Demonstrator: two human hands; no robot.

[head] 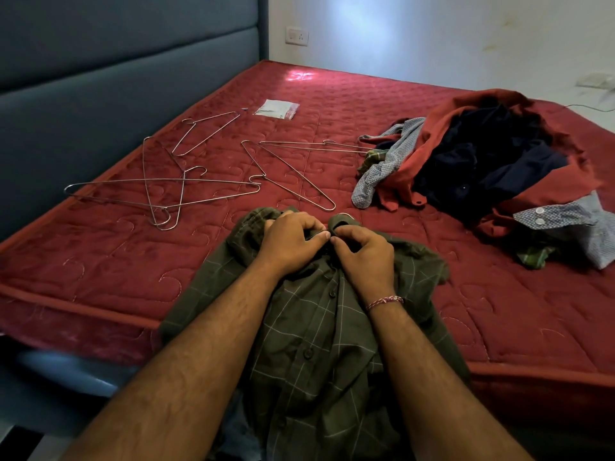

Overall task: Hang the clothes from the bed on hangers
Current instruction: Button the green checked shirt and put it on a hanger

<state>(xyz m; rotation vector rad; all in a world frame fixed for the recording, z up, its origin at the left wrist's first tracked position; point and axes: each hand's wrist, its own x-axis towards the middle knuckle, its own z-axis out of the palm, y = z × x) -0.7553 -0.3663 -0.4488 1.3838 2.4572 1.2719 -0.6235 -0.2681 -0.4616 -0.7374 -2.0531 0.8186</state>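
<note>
An olive-green checked shirt (312, 344) lies over the near edge of the red mattress (100, 271), its collar pointing away from me. My left hand (289, 241) and my right hand (364, 252) meet at the collar, fingers curled and pinching the placket near the top button. A metal hook (346, 215) pokes out just past the collar. Several bare wire hangers (159, 191) lie spread on the mattress to the far left. A heap of clothes (482, 168), red, navy and grey-checked, sits at the right.
A small white plastic packet (276, 109) lies near the far side of the mattress. A blue padded headboard (100, 78) runs along the left. A white wall with a socket (297, 36) stands behind the bed.
</note>
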